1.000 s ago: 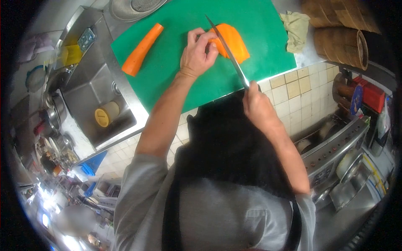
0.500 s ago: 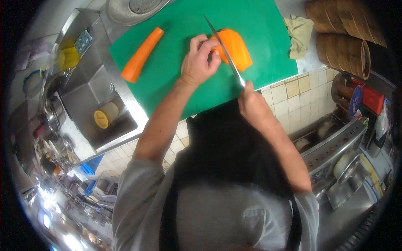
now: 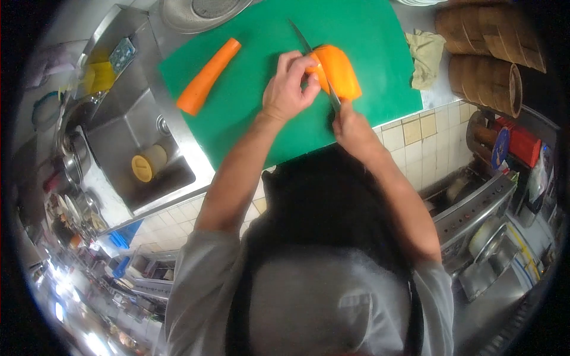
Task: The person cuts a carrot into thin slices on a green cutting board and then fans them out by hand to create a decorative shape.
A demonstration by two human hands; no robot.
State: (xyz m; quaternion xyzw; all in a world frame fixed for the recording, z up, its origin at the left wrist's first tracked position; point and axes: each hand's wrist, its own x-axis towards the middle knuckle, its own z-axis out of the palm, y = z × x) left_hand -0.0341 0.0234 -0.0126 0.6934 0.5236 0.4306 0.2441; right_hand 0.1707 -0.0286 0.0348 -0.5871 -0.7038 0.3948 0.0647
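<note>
On the green cutting board (image 3: 255,127), my left hand (image 3: 291,89) is closed, its curled fingertips and thumb against the near end of a cut carrot piece (image 3: 318,69). Thin carrot slices (image 3: 341,71) lie overlapped just right of it. My right hand (image 3: 355,129) wraps round the handle of a long kitchen knife (image 3: 335,101). The blade is down between the held piece and the slices, so its middle is hidden; its tip shows beyond my left fingers. A peeled carrot (image 3: 208,77) lies apart at the board's left.
A steel sink (image 3: 119,127) at the left holds a yellow-lidded container (image 3: 142,168). A crumpled cloth (image 3: 426,56) lies by the board's right edge, near brown bamboo steamers (image 3: 484,83). A round metal pan (image 3: 202,15) stands behind the board.
The knife has gone from lying above the carrot down into it, and my right hand has lowered and shifted slightly. My left hand keeps its hold. The whole view has shifted a little.
</note>
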